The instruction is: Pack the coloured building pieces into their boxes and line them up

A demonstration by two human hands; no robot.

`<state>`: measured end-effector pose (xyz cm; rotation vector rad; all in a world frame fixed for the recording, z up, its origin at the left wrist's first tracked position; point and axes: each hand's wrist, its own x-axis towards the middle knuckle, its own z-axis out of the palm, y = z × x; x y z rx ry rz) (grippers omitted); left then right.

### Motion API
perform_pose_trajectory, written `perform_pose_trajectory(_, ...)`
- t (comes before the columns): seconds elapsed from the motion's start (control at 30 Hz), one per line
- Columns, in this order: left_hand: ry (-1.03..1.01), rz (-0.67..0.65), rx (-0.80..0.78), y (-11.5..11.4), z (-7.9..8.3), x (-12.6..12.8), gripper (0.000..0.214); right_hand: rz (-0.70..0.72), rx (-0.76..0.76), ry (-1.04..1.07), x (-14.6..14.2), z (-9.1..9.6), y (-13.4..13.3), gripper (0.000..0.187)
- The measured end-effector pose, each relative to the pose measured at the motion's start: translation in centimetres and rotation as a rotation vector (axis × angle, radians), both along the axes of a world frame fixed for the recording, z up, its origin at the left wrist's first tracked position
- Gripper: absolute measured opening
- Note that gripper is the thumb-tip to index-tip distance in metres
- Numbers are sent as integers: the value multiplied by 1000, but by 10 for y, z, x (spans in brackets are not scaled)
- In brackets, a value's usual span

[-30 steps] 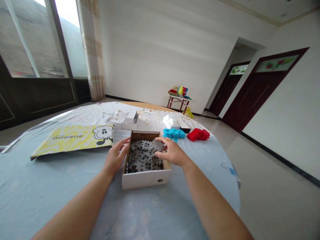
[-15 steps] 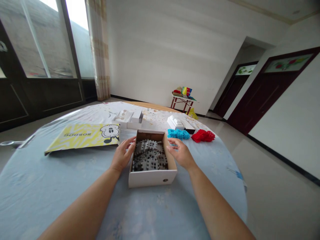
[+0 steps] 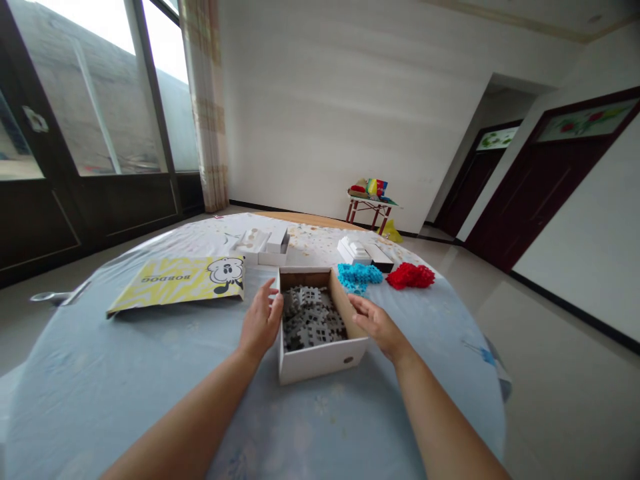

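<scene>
A white cardboard box [image 3: 320, 360] stands open on the round table, filled with several grey interlocking pieces [image 3: 313, 317]. My left hand [image 3: 263, 321] lies against the box's left wall, fingers together and thumb at the rim. My right hand [image 3: 377, 325] presses against the right wall, fingers along its top edge. The box is clasped between the two hands.
The table wears a pale blue cloth [image 3: 125, 373]. A yellow box lid [image 3: 175, 280] lies to the left. Behind the box lie blue pieces [image 3: 357, 275], red pieces [image 3: 410, 275] and white foam trays [image 3: 263, 243]. A small table with toys [image 3: 369, 197] stands by the far wall.
My right hand has left the grey pieces inside the box and moved to its right wall. Both hands have closed in on the box's sides. The view has shifted left.
</scene>
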<state>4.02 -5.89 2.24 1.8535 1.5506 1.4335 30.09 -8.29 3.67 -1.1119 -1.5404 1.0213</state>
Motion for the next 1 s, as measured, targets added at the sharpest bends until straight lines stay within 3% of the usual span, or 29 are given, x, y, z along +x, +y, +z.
perform_pose_trajectory(0.17,15,14,-41,-17,-4,35,59,-103,-47,119,27,-4,9,49)
perform_pose_trajectory(0.3,20,22,-81,-16,-9,38,60,-140,-111,44,41,-2,7,48)
perform_pose_trajectory(0.5,21,-24,2,-4,-13,22,56,111,-134,-9,49,8,-7,52)
perform_pose_trajectory(0.63,5,-94,47,2,-13,14,54,123,-113,76,44,2,-5,63)
perform_pose_trajectory(0.9,-45,204,68,13,0,-13,47,-171,-16,112,23,-21,15,59)
perform_pose_trajectory(1.0,-147,260,11,23,1,-31,48,-177,-68,25,28,-18,13,53)
